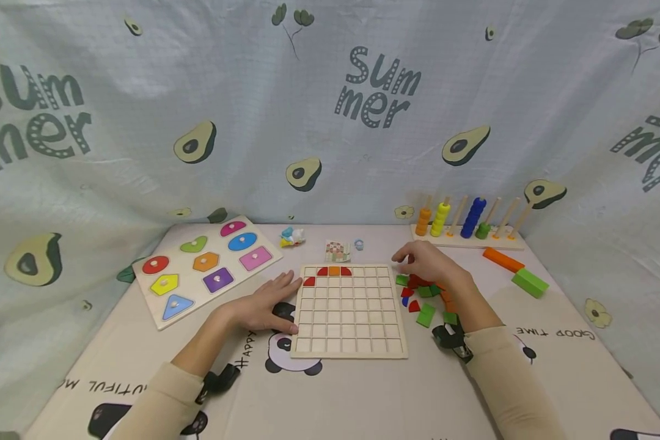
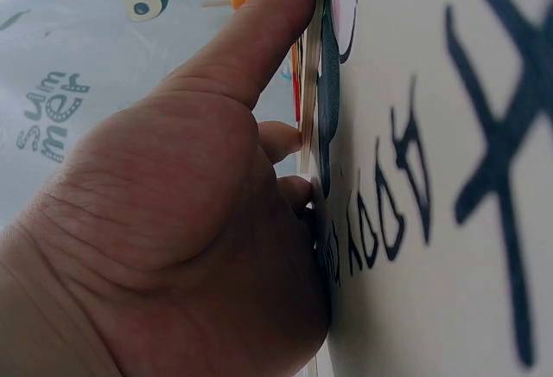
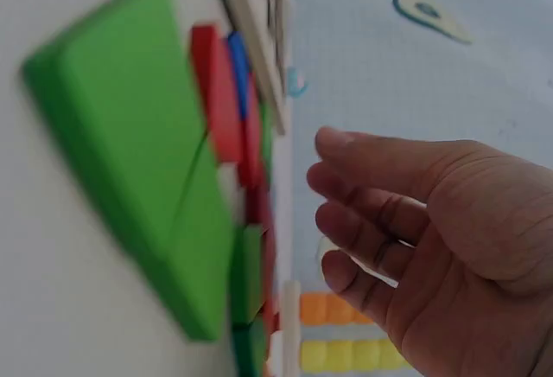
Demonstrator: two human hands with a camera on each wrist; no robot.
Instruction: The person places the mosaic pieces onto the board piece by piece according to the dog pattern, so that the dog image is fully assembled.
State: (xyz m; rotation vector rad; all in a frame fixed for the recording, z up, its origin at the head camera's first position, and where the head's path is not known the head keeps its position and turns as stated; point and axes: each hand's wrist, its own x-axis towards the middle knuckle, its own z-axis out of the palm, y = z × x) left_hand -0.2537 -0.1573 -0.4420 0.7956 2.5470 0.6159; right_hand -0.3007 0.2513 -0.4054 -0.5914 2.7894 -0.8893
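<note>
A wooden grid board (image 1: 348,313) lies on the table. In its far row an orange square sits between two red rounded pieces; another red piece (image 1: 309,282) fills a cell one row nearer. My left hand (image 1: 267,304) rests on the table at the board's left side, fingers spread, thumb and fingertips at its edge. Raised beyond the board's far right corner, my right hand (image 1: 426,260) has loosely bent fingers and nothing between them, as the right wrist view also shows. Below it lies a pile of loose blocks, with a green block (image 3: 121,118) large in that view.
A shape puzzle board (image 1: 195,287) with knobbed pieces lies at the left. At the far right stands a bead-peg rack (image 1: 467,239), with an orange block (image 1: 503,260) and a green block (image 1: 530,283) in front. A small patterned card (image 1: 338,251) lies behind the grid.
</note>
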